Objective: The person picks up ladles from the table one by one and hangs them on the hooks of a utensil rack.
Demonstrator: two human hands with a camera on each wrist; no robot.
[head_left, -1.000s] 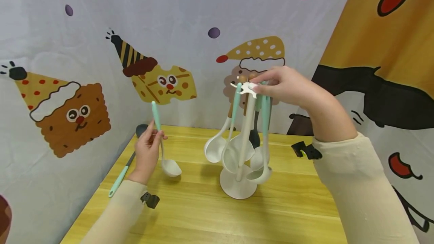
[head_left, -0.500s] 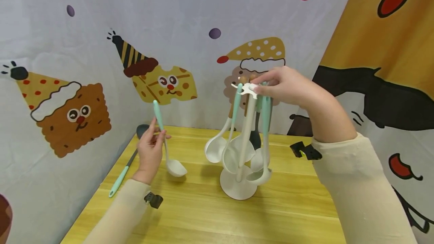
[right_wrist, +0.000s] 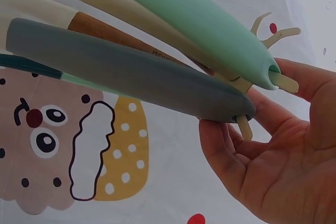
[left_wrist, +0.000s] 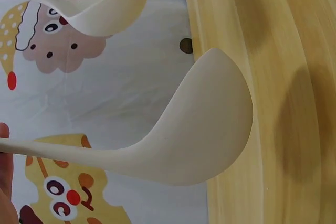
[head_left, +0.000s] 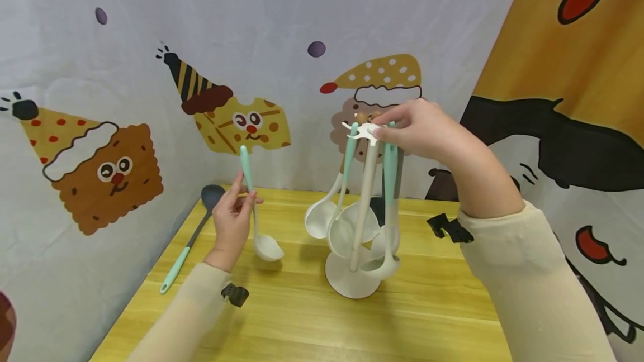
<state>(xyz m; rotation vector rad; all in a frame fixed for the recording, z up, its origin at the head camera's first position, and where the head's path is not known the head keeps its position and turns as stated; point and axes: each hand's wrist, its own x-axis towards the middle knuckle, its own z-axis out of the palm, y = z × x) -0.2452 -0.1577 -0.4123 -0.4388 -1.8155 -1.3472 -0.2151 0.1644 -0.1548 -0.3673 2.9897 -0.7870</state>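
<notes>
My left hand [head_left: 232,230] pinches a ladle [head_left: 268,248] by its mint-green handle, bowl hanging down just above the table. In the left wrist view that white ladle [left_wrist: 210,124] fills the middle. To its right stands a white utensil rack [head_left: 363,205] on a round base. With thumb and fingers my right hand [head_left: 425,130] grips the rack's hooked top. Several white ladles and a dark utensil hang around the post, partly hiding one another. Close up in the right wrist view, a mint handle [right_wrist: 205,17] and a grey handle [right_wrist: 126,72] hang on hooks beside my right hand.
A dark grey ladle or spoon [head_left: 211,197] with a mint handle end lies along the table's left side. Behind the yellow wooden table [head_left: 302,317] hangs a printed cloth [head_left: 271,27] with cartoon figures.
My left hand has carried the ladle rightward, nearer the rack. My right hand keeps its grip on the top. The mint-handled ladle at the rack's right has shifted slightly left, covering more of the dark utensil.
</notes>
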